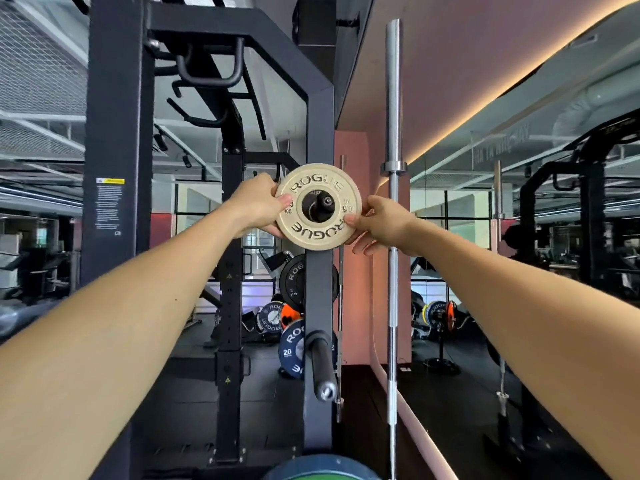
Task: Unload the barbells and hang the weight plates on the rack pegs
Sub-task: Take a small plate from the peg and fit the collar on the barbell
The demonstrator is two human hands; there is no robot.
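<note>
A small cream weight plate (pixel 318 233) marked ROGUE sits at chest height in front of the dark rack upright (pixel 318 126). My left hand (pixel 258 204) grips its left edge and my right hand (pixel 375 223) grips its right edge. A black peg end (pixel 322 202) shows through the plate's centre hole. Lower on the same upright, an empty black peg (pixel 320 365) points towards me.
A chrome barbell (pixel 393 237) stands upright just right of the plate, a thinner bar (pixel 340 306) beside it. A black plate (pixel 292 282) and a blue 20 plate (pixel 291 351) hang behind the upright. A mirror wall (pixel 519 237) fills the right. A blue-green plate edge (pixel 322 469) shows at the bottom.
</note>
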